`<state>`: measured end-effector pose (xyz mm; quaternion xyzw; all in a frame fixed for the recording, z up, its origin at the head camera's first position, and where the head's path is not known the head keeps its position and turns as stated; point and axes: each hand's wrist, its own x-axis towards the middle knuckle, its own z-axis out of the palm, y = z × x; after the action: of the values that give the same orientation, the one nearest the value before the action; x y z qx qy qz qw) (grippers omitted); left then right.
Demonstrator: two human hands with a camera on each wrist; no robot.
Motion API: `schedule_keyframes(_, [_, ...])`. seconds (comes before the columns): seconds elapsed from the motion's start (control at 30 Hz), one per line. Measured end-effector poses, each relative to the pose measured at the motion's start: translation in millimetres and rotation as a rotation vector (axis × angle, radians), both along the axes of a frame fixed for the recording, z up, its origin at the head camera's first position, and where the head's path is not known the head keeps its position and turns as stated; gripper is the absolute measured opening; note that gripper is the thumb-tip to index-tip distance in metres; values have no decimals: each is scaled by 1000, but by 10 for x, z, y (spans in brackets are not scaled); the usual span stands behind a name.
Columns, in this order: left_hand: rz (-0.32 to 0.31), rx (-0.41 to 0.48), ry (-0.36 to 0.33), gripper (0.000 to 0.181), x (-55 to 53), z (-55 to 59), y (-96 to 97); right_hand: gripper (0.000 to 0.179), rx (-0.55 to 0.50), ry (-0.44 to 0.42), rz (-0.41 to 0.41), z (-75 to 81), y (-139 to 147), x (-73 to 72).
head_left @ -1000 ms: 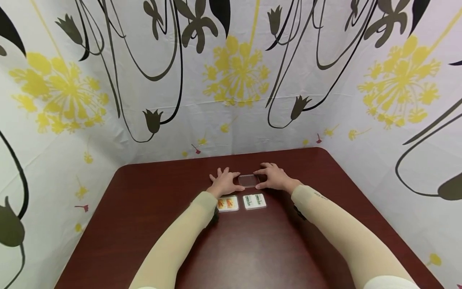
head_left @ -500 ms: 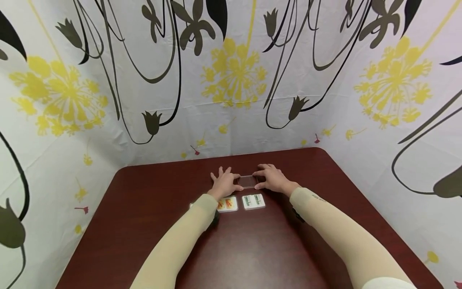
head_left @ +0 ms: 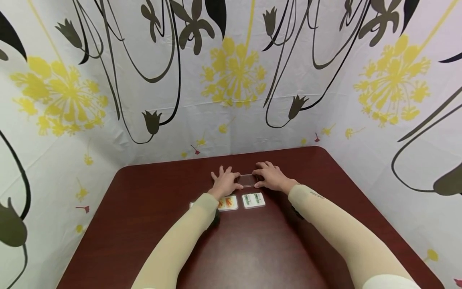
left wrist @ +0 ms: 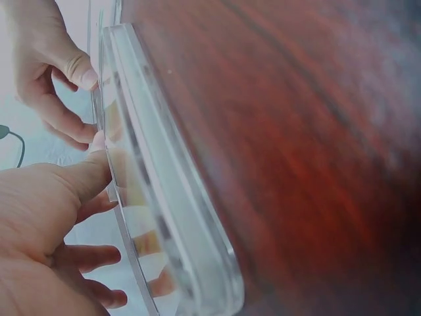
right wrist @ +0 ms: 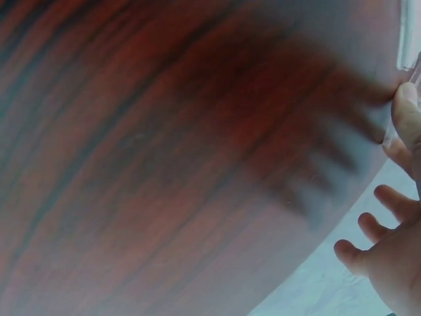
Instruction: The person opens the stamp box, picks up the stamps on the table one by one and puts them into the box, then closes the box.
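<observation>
A clear, flat plastic case [head_left: 247,180] lies on the table between my hands. My left hand [head_left: 223,183] grips its left end between thumb and index finger, the other fingers spread. At the right end, my right hand [head_left: 271,177] holds it the same way. Closer to me are a case with orange pictures [head_left: 228,203] and a white case with green print [head_left: 254,200]. The left forearm partly covers the orange one. The left wrist view shows a clear-edged case [left wrist: 174,191] close up before the left hand [left wrist: 43,217]. Fingers of the right hand [right wrist: 391,243] show in the right wrist view.
The dark red-brown table [head_left: 144,208] has rounded far corners. White fabric [head_left: 231,128] with flower prints hangs behind it and at both sides. A pale edge [head_left: 191,204] shows left of the left sleeve, mostly hidden.
The head view has shifted slightly. Both hands keep their hold on the clear plastic case, and the cases nearer to me lie where they were.
</observation>
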<state>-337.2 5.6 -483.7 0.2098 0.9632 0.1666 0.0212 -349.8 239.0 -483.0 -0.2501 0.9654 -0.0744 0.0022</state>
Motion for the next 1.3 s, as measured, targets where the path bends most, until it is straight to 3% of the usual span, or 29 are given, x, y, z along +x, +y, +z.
schedule_keyframes(0.27, [6, 4, -6, 53, -18, -1, 2, 55, 26, -1, 23, 56, -20, 7])
schedule_keyframes(0.83, [-12, 13, 11, 54, 49, 132, -6, 54, 55, 81, 83, 172, 51, 49])
schedule_keyframes(1.3, [-53, 22, 42, 56, 244, 128, -28, 53, 39, 140, 141, 211, 98, 282])
